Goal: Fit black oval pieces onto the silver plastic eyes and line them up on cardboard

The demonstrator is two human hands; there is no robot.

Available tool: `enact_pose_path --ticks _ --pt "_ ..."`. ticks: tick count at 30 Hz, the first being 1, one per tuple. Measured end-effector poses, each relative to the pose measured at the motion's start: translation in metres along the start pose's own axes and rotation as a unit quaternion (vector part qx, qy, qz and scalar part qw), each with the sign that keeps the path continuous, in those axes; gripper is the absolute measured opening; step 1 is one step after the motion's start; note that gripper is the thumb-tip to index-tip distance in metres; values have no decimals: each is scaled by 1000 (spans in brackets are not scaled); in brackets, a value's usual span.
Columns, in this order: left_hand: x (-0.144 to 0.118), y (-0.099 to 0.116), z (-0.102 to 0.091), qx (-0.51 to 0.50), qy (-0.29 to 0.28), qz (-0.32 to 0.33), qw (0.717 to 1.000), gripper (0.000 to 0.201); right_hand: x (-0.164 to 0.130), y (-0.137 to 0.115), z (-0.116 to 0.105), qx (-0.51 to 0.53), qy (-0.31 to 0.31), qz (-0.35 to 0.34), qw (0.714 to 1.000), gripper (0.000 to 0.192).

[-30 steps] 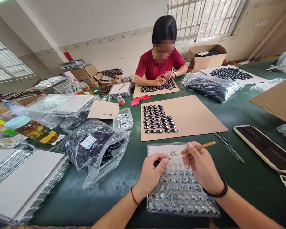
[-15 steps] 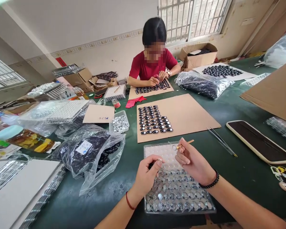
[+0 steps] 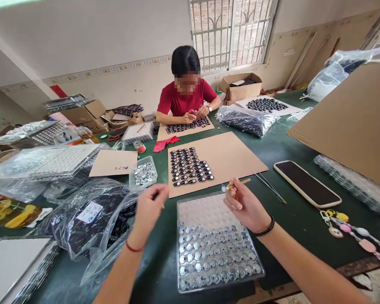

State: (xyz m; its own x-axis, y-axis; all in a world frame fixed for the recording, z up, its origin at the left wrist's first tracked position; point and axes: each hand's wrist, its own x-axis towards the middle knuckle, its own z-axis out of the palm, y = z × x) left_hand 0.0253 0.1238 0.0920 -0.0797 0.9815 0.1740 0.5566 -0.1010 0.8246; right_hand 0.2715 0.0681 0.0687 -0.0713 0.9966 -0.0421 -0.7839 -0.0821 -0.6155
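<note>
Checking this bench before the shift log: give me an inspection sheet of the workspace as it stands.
Surface: green table, crowded.
Job's things: clear blister tray, near rows filled with shiny pieces; cardboard sheet with rows of dark pieces.
Clutter: plastic bag of dark pieces, small tub, phone, tweezers, keychain.
Hands: left hand at the bag's mouth, grip unclear; right hand pinches a wooden stick.
Cables: nothing seen.
Surroundings: person in red working opposite; barred window.
</note>
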Motion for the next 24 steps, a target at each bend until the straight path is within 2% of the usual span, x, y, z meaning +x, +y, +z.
enact_pose_path --ticks 2,3,4,6,9,12,14,17,20,22,24 --pt "-35 11 24 -24 -152 17 988 23 -2 -1 -1 -50 -2 -30 998 26" --pt "-50 16 33 -31 -205 35 978 21 -3 0 -1 -76 -3 -41 996 26" --pt "-61 20 40 -32 -243 48 968 20 -4 0 -1 -102 -3 -50 994 26" --pt "-72 25 47 -31 -280 62 958 20 -8 3 0 -160 -4 -69 985 25" --pt "-76 22 46 -41 -293 52 954 20 -14 9 4 -270 -6 -117 956 25" --pt "-76 13 46 -69 -298 24 952 22 -21 19 8 -389 -21 -156 908 22" --pt "-77 8 49 -85 -301 13 950 23 -26 25 9 -464 -44 -187 865 20" --pt "-75 2 53 -85 -291 4 953 24 -32 31 7 -564 -91 -247 782 17" --pt "-74 2 53 -74 -288 -5 955 30 -35 32 4 -630 -136 -280 711 14" --pt "-73 3 52 -71 -291 -10 954 32 -35 33 2 -653 -154 -284 685 15" --pt "-73 5 51 -69 -287 -11 955 32 -34 35 1 -663 -159 -278 677 16"
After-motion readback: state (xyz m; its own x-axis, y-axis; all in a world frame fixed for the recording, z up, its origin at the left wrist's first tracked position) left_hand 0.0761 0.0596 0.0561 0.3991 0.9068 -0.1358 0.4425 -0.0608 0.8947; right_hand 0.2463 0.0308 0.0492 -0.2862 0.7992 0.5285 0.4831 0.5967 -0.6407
